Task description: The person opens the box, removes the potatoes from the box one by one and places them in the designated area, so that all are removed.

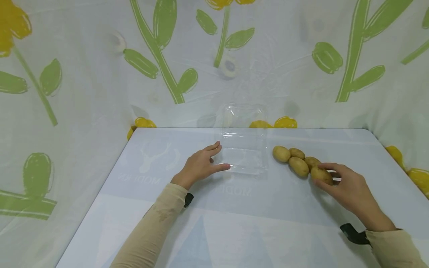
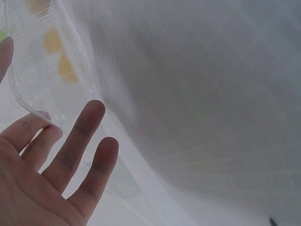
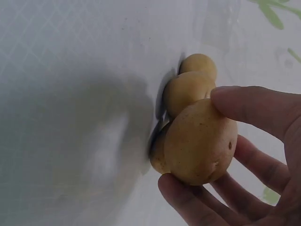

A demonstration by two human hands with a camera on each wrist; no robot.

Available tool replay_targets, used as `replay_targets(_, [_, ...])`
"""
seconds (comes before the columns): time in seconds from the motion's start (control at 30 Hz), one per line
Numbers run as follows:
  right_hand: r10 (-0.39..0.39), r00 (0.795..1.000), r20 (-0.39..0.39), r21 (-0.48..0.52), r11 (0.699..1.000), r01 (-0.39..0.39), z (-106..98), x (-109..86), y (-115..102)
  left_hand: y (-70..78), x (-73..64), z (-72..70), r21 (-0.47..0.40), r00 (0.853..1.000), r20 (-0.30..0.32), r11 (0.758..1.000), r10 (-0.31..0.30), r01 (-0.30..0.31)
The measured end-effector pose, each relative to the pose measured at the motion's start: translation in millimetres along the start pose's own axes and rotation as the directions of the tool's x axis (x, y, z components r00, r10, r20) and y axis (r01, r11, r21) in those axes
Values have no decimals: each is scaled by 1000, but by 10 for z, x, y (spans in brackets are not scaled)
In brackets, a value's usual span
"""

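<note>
My right hand (image 1: 348,188) holds a potato (image 1: 320,175) at the near end of a cluster, thumb on one side and fingers on the other. Against it in the right wrist view lie more yellow-brown potatoes (image 3: 188,92). Left of the cluster sits a clear plastic clamshell box (image 1: 241,160), its lid (image 1: 242,117) raised at the back. At the box's left side is my left hand (image 1: 201,163), fingers spread and fairly straight, thumb by the near left corner. The left wrist view shows fingertips of this hand (image 2: 51,169) touching the box edge (image 2: 28,108).
The white table (image 1: 134,223) has pale printed shapes and ends at a back edge just behind the box. A curtain (image 1: 268,74) with green leaves and yellow flowers hangs behind and at both sides.
</note>
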State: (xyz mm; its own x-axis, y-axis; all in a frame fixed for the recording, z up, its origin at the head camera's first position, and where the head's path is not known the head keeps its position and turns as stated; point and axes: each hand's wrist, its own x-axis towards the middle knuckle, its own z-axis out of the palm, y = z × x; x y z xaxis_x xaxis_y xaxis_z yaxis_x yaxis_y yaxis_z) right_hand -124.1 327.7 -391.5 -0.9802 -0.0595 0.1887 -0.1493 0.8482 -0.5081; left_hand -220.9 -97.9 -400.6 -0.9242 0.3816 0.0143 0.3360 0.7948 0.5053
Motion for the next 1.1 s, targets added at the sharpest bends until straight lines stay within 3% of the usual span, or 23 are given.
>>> replay_targets(0.53, [6,1000,13,-27,1000,-5,52,21,19,16,-11,24,-5,1000,-6,1000,2,-2])
replay_targets(0.83, [26,997,77,-28,999,-24,74,-8,64,34,0,22,-26,1000,8,1000,-7,7])
replay_targets(1.1, [45,996,83,-27,999,-43,57,-25,51,52,-1,25,-21,1000,12,1000,-7,8])
